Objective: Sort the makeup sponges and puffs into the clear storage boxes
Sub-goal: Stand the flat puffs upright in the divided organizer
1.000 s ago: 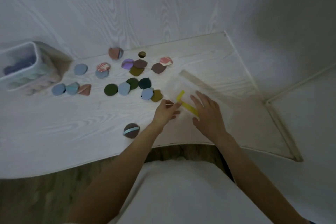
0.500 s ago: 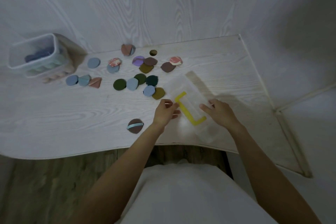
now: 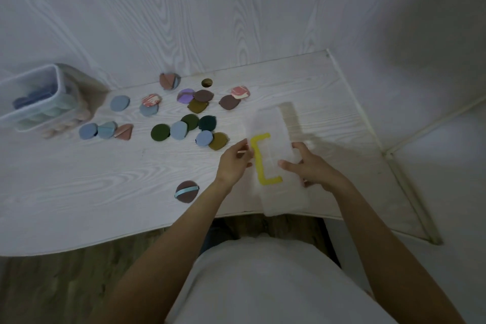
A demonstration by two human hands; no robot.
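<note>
A clear flat storage box point(image 3: 273, 123) with a yellow handle point(image 3: 260, 160) lies near the table's front edge. My right hand point(image 3: 307, 166) grips its right side. My left hand point(image 3: 234, 160) pinches its left edge beside the yellow handle. Several round and teardrop puffs in blue, green, brown, purple and pink lie scattered left of the box, among them a dark green puff point(image 3: 160, 133). A brown puff with a light blue strap point(image 3: 186, 191) sits alone close to my left forearm. A second clear box point(image 3: 36, 98) at the far left holds several puffs.
The white wood-grain table point(image 3: 79, 192) ends in a curved front edge, with wooden floor below. A white wall stands behind it. A small round hole point(image 3: 207, 82) is in the table near the wall. The table's right side slopes off at an angled edge.
The clear box with the yellow handle has been pulled nearer to the table's front edge. My right hand shifted from its top to gripping its right side.
</note>
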